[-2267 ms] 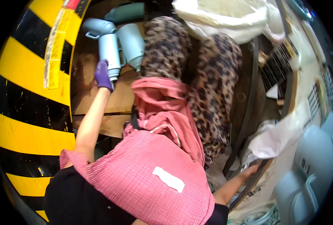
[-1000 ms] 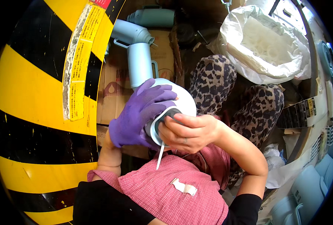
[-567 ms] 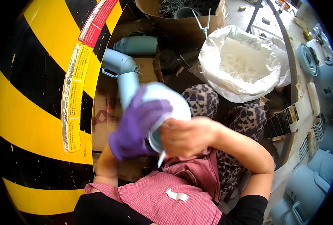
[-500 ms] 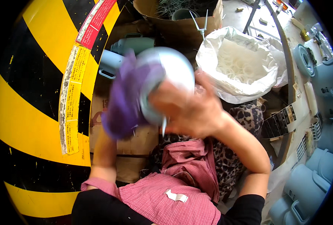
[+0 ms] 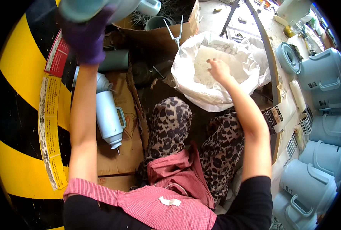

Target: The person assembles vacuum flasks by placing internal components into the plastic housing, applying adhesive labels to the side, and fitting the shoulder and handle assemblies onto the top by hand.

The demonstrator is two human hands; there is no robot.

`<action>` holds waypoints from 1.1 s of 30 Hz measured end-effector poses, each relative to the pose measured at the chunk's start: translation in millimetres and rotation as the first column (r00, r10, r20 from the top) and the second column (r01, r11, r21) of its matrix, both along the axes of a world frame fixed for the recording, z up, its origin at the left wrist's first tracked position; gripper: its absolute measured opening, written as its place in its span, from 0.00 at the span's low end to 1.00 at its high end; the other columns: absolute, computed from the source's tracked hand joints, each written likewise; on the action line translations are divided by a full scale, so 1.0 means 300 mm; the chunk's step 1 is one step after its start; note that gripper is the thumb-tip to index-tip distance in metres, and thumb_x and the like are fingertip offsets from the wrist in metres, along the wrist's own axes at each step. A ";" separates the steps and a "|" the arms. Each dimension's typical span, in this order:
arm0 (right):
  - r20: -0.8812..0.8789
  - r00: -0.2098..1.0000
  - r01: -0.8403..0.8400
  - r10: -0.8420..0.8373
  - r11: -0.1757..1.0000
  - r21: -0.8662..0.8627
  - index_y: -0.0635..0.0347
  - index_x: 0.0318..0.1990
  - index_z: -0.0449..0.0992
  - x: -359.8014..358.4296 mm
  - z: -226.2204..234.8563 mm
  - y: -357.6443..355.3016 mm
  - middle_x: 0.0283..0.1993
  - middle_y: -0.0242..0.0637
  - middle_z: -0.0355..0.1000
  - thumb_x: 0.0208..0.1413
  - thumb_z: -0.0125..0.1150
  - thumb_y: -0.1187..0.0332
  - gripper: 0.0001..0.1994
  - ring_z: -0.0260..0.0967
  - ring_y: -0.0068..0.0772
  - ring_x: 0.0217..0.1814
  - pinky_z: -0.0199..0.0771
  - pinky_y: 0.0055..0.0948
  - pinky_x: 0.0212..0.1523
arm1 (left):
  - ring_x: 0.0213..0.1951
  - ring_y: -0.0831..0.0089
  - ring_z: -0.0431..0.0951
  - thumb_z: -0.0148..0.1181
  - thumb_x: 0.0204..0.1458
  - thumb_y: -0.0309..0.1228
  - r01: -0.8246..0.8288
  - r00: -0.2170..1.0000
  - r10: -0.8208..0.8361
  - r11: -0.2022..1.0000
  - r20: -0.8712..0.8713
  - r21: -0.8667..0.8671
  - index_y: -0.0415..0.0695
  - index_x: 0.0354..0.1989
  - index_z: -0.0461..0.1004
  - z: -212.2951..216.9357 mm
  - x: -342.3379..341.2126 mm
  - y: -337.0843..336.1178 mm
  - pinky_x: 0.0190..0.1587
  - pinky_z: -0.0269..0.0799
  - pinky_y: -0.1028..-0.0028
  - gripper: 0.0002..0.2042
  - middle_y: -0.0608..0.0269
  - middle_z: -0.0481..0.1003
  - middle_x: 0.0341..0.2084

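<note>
My left hand (image 5: 84, 40), in a purple glove, is raised at the upper left. It grips a pale blue vacuum flask body (image 5: 120, 11) with a side handle, partly cut off by the picture's edge. My bare right hand (image 5: 219, 70) is over the mouth of a white sack (image 5: 193, 94). Its fingers point left and look apart, with nothing visible in them. Pale translucent rings (image 5: 205, 74) fill the sack, blurred here. Below my left forearm a light blue flask (image 5: 108, 117) lies on cardboard (image 5: 120, 163), its narrow end and thin spike toward me.
More flasks lie behind it, one dark green (image 5: 115, 60). A cardboard box (image 5: 159, 40) of thin green pieces stands at the back, a pronged white tool (image 5: 175, 36) before it. Several blue flasks (image 5: 308, 180) crowd the right bench. A yellow-and-black striped panel (image 5: 17, 88) borders the left.
Both hands were together at a blurred flask; they have parted, left to the upper left, right to the sack. A flask now lies where bare cardboard showed. The whole view has shifted.
</note>
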State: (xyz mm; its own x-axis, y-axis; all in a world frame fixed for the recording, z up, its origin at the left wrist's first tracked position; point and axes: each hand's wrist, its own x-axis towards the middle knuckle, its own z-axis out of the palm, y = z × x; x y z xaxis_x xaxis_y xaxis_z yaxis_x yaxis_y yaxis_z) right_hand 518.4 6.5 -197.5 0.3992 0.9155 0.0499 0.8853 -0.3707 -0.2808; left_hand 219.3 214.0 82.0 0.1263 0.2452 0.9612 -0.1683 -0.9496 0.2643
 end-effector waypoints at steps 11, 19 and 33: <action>-0.362 0.921 0.195 -0.144 0.975 0.109 0.58 0.43 0.84 0.093 0.049 -0.163 0.41 0.42 0.81 0.56 0.65 0.66 0.10 0.79 0.37 0.37 0.76 0.33 0.40 | 0.56 0.52 0.76 0.69 0.53 0.42 0.404 0.774 -0.556 0.802 -0.302 -0.440 0.36 0.58 0.69 -0.134 -0.393 -0.704 0.65 0.63 0.47 0.29 0.48 0.75 0.53; -0.233 0.970 0.166 -0.064 0.878 0.449 0.66 0.50 0.82 -0.383 0.654 -0.638 0.36 0.33 0.72 0.61 0.63 0.76 0.11 0.70 0.20 0.31 0.72 0.22 0.33 | 0.56 0.51 0.75 0.74 0.46 0.43 0.313 0.829 -0.432 0.885 -0.355 -0.345 0.37 0.53 0.72 -0.097 -0.389 -0.886 0.65 0.64 0.47 0.30 0.48 0.75 0.53; -0.547 0.824 0.070 0.147 0.932 0.356 0.59 0.46 0.85 -0.888 0.905 -0.800 0.37 0.35 0.71 0.47 0.69 0.79 0.16 0.69 0.29 0.34 0.70 0.26 0.36 | 0.68 0.43 0.64 0.70 0.51 0.46 0.084 0.837 0.181 0.890 -0.516 0.448 0.58 0.57 0.70 -0.178 -0.425 -0.976 0.70 0.51 0.36 0.26 0.58 0.70 0.63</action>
